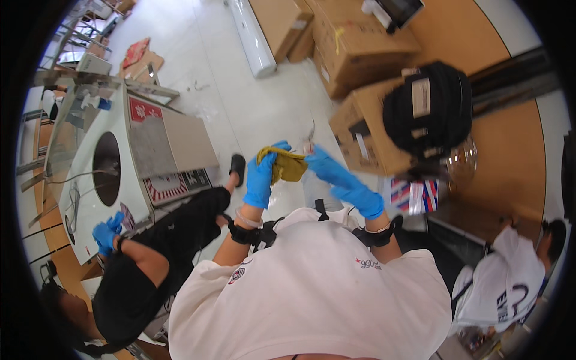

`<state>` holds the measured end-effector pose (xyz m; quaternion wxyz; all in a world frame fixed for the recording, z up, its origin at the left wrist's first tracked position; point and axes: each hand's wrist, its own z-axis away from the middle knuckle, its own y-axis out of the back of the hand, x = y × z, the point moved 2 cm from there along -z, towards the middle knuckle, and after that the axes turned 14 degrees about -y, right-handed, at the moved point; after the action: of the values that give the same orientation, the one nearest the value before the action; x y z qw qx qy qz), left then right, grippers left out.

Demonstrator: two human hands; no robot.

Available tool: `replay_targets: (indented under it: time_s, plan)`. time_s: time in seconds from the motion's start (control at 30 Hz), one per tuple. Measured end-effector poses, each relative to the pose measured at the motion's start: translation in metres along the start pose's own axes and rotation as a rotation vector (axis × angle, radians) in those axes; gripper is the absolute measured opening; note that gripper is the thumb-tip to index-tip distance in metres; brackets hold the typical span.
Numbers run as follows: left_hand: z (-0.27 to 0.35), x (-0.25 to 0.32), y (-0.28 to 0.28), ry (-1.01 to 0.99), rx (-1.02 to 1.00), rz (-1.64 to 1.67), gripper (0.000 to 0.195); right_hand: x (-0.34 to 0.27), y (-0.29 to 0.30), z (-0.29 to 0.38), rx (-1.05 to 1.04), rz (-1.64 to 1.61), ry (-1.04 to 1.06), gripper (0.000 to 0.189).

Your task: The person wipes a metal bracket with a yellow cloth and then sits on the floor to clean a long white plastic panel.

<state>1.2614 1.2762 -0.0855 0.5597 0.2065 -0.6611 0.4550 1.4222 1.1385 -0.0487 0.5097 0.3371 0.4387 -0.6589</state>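
My left hand [260,180], in a blue glove, grips an olive-yellow cloth [290,167] in front of my chest. The cloth is bunched, with a folded edge along its top. My right hand [339,179], also gloved in blue, is blurred, and its fingertips reach the cloth's right edge. Whether those fingers pinch the fabric is not clear. Beneath both hands lies the pale glossy floor [225,112].
At left stands a white table [85,180] with a round dark opening. A person in black [135,265] with blue gloves is beside it. Cardboard boxes [360,49] and a black backpack [429,110] stand at right. Another person in white [506,283] is at lower right.
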Motion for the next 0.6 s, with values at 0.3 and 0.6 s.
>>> replay_targets:
  time_s: [0.3, 0.6]
  plan:
    - [-0.203, 0.049, -0.003, -0.108, -0.057, -0.101, 0.044, -0.114, 0.069, -0.251, -0.034, 0.320, 0.129, 0.068]
    - [-0.411, 0.090, 0.093, -0.145, -0.180, -0.522, 0.029, -0.209, 0.108, -0.444, 0.009, 0.609, 0.087, 0.024]
